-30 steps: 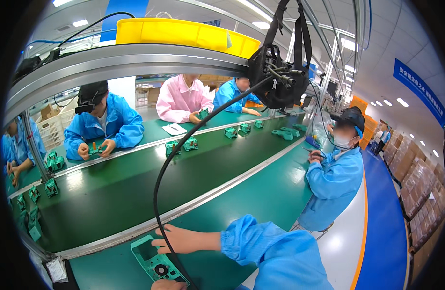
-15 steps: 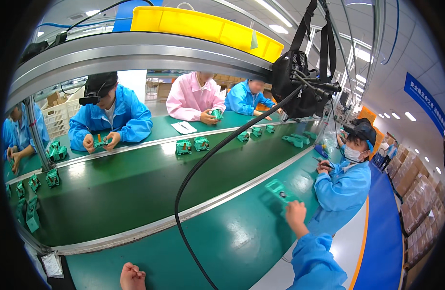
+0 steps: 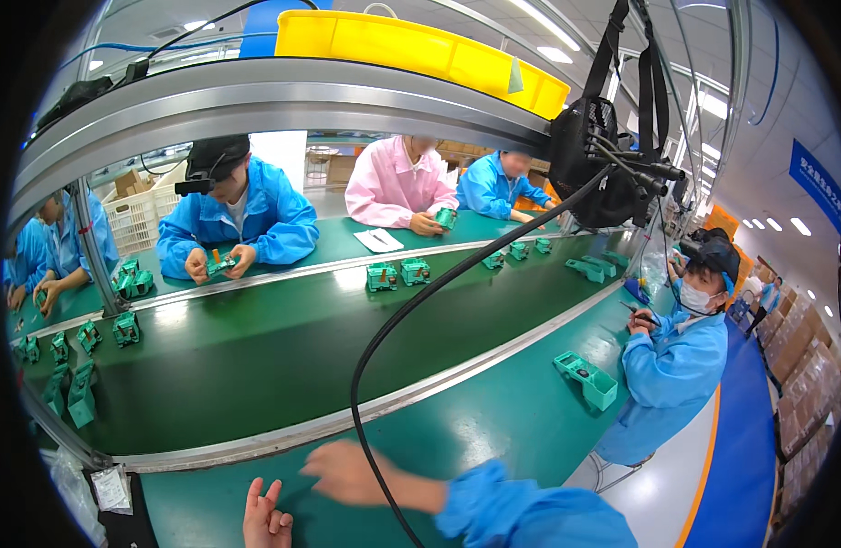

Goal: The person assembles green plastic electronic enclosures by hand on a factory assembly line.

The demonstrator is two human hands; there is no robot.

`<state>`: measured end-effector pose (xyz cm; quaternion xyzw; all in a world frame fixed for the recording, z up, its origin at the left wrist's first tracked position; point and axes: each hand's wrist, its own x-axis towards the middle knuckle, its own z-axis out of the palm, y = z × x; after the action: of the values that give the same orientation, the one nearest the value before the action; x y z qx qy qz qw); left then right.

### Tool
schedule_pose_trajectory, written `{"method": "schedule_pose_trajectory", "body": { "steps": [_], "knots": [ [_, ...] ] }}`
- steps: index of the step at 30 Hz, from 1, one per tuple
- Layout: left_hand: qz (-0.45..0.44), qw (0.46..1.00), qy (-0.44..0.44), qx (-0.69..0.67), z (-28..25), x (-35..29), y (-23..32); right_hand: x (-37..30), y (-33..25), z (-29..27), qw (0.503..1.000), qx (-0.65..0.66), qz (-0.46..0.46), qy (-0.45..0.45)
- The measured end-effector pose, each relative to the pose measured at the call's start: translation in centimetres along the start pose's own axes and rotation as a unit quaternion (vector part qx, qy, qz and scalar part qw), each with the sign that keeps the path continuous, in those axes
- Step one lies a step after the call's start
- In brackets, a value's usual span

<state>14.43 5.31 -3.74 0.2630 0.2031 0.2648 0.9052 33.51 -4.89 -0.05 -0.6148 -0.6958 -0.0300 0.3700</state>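
Note:
My right hand [image 3: 349, 472] hangs over the near bench, close to my left hand, with its forearm reaching in from the lower right. It is a little blurred; its fingers look loosely apart and I see nothing in them. At the bottom edge my left hand [image 3: 268, 521] has two fingers stretched up and apart and the others curled; nothing shows in it. A green plastic housing [image 3: 587, 379] with a long flat end and a box-shaped end lies on the bench to the right, apart from both hands, near a co-worker in blue.
A dark green conveyor belt [image 3: 256, 379] carries several green parts. A black cable [image 3: 354, 384] hangs down before my right forearm from a black bag [image 3: 589, 164]. A metal beam [image 3: 347, 96] crosses above, under a yellow bin [image 3: 420, 55]. Co-workers sit across the belt.
My right hand has let go of the green housing, which now rests on the bench, and has swung left toward my left hand. Two left fingers have straightened. The view has shifted slightly.

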Motion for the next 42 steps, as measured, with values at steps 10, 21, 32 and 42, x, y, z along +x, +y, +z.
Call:
{"method": "schedule_pose_trajectory", "body": {
  "steps": [10,21,32,42],
  "knots": [
    [0.088,0.995,0.036,-0.016,-2.7,2.2,3.3,6.8,-3.7,12.1,0.984,0.167,0.017,0.058],
    [0.123,0.967,0.167,0.149,-1.0,1.3,4.0,8.0,-2.1,12.2,0.974,0.211,0.019,0.082],
    [0.077,0.989,0.12,0.045,-1.8,1.2,3.8,8.1,-2.3,11.1,0.954,0.297,0.026,0.039],
    [0.065,0.991,0.101,0.061,-1.3,1.5,3.3,7.9,-1.6,10.9,0.971,0.229,-0.041,0.059]
  ]
}}
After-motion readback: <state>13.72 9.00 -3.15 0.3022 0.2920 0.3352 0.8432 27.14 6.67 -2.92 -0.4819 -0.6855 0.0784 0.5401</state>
